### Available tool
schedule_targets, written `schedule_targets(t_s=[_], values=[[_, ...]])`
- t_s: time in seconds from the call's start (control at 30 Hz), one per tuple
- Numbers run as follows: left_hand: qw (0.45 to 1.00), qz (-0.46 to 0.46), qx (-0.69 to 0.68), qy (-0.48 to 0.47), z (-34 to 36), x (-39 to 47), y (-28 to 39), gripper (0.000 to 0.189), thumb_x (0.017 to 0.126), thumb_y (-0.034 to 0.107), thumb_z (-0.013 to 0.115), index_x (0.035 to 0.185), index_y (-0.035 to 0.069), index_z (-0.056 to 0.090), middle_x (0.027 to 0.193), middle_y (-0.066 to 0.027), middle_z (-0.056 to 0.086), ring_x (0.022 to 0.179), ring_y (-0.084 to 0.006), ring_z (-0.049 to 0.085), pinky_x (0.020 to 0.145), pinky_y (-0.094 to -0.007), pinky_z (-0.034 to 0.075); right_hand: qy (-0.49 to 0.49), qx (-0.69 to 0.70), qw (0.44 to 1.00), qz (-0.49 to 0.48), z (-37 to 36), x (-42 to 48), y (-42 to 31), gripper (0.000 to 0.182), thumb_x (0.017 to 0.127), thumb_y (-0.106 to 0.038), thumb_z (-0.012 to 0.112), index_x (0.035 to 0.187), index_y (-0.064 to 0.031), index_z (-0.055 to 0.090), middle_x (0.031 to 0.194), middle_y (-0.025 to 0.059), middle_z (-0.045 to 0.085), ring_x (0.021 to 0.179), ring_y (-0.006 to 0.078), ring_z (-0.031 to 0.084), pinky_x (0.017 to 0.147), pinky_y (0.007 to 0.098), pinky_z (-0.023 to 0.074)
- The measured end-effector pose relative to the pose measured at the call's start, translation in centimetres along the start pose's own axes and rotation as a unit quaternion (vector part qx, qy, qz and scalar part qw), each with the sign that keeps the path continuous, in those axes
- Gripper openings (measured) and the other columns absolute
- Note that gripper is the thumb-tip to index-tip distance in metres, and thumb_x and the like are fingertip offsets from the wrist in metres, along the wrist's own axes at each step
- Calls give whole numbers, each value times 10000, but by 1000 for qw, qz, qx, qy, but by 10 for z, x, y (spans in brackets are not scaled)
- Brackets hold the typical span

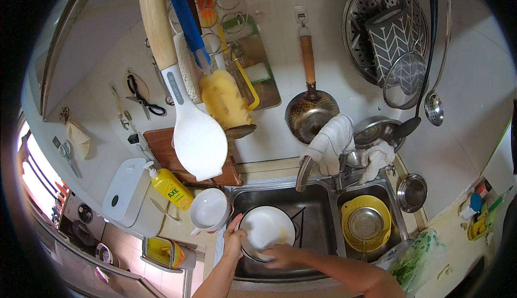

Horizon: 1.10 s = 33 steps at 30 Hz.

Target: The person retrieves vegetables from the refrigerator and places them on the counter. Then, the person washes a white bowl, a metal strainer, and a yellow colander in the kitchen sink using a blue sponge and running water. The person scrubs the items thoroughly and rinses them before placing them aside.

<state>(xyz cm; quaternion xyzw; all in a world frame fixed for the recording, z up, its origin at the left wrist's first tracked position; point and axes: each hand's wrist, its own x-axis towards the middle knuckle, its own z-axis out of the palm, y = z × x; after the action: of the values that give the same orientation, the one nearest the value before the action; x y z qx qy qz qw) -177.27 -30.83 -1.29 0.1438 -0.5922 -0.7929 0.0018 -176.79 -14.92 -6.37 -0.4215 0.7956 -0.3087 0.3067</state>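
A white enamel bowl with a dark rim (266, 226) is held tilted over the left basin of a steel double sink (319, 213). My left hand (234, 239) grips the bowl by its left side. At the bowl's lower edge is my right hand (278, 256), slightly blurred, its fingers reaching over the rim to the inside; whether they hold anything is hidden. A brownish smear shows on the inner wall near these fingers. Above the sink curves a metal faucet (305, 173) with a striped white cloth (329, 142) draped over it.
A white bowl (209, 209) and a yellow dish soap bottle (171, 189) stand left of the sink. The right basin holds a yellow colander (349, 213) with a strainer. White spoon-shaped utensil (200, 140) hangs overhead. A plastic bag of greens (416, 263) lies at right.
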Motion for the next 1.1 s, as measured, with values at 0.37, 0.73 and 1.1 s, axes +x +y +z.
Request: schedule_targets(t_s=[0.37,0.73,1.1], values=[[845,262,466,33,-2,-15,14,778,524,39,620,1230,62,296,1017,-186,444,960,-312,450,842,-340,358,376,234,881,167,-52,-58,1,542,624,11,486,1147,-126,449,1114,57,453,979,283,445,847,333,339],[853,239,458,71,17,-22,7,861,531,103,649,1264,69,199,933,-193,449,904,-342,442,798,-371,364,384,-75,920,14,-72,26,-18,463,572,41,532,1025,-55,515,1095,69,485,1027,247,438,849,342,361],[919,159,356,55,-4,-27,6,883,530,49,634,1283,61,172,927,-133,444,865,-252,463,774,-307,376,311,135,934,112,-67,11,23,355,629,-75,602,978,-51,542,1016,108,527,957,255,488,795,381,404]])
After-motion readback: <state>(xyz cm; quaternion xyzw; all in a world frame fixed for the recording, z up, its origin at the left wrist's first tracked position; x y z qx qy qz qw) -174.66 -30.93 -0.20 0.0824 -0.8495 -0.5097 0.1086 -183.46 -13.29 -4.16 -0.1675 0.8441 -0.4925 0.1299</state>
